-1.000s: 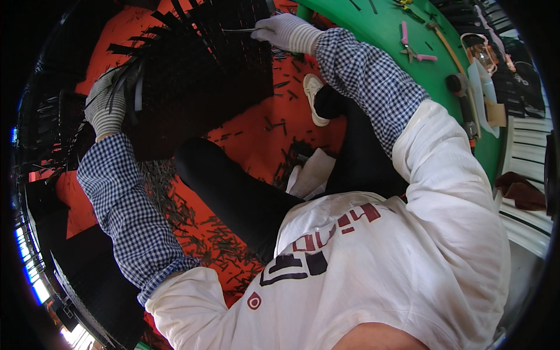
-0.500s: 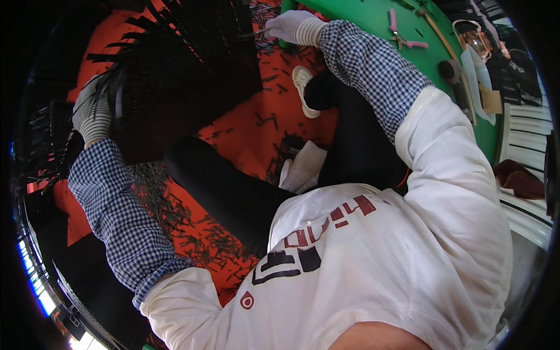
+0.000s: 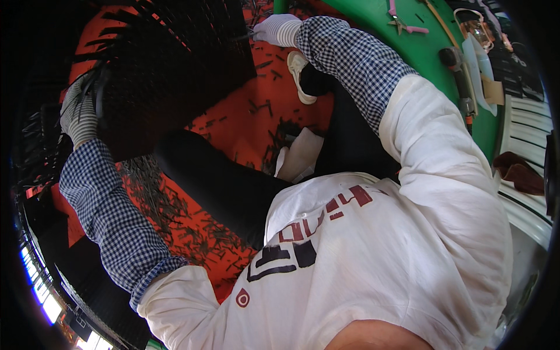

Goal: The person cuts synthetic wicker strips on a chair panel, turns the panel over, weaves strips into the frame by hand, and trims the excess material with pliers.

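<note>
A large dark woven piece [image 3: 192, 81] with long loose black strips [image 3: 125, 29] fanning out of it stands in front of me at the far left. My left hand [image 3: 80, 108], in a striped knit glove, is closed at its left edge, with black strips lying across the fingers and partly hiding them. At its right edge is my right hand [image 3: 277, 29], also gloved. Its fingers are pinched together on the end of a thin dark strip [image 3: 242, 38] that reaches toward the woven piece.
Many short black offcuts [image 3: 175, 207] litter the red floor [image 3: 224, 131]. On the green table [image 3: 379, 11] at the right lie pink-handled pliers [image 3: 405, 26], a wooden-handled tool [image 3: 437, 23], a power tool [image 3: 461, 76] and a clear tray [image 3: 478, 73]. My shoe [image 3: 298, 76] rests near the right hand.
Both hands and the woven piece have shifted slightly left in the view, along with the surroundings. More of the power tool on the table shows. Neither hand has let go.
</note>
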Motion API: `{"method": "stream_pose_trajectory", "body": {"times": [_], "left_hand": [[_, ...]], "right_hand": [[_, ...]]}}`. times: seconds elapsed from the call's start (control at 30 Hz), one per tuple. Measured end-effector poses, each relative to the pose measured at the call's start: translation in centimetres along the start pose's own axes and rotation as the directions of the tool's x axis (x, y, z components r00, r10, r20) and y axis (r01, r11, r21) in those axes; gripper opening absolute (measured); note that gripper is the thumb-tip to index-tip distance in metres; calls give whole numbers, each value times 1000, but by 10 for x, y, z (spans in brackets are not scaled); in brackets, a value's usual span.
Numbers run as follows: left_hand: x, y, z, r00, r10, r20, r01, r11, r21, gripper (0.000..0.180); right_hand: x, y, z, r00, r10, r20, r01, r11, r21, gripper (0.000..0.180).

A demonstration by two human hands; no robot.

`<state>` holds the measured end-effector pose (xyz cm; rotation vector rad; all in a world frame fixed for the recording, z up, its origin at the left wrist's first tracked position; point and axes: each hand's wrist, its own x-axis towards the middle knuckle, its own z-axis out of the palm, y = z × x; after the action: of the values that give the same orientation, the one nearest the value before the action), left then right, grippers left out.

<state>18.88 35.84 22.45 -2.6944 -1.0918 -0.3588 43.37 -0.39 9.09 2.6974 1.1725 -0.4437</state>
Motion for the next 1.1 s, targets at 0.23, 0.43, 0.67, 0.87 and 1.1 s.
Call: {"method": "stream_pose_trajectory", "body": {"times": [0.23,0.43,0.67,0.87,1.1], "left_hand": [[8,-15,17,999,0,-33,1,1000,6,34],[12,-21,21,996,59,-63,-54,996,74,35],[5,-7,3,999,-51,16,50,996,80,37],[-4,-6,-1,1000,13,-24,-14,999,-47,35],[-5,-8,2,992,96,-84,-101,993,-65,37]], "right_hand": [[7,-5,27,995,-38,97,43,997,-57,38],[38,2,39,989,106,107,-116,989,92,36],[22,-12,17,991,-15,133,41,980,-197,38],[1,-61,-76,982,-17,190,103,885,-454,36],[-67,-122,-212,981,-185,50,186,853,-488,33]]}}
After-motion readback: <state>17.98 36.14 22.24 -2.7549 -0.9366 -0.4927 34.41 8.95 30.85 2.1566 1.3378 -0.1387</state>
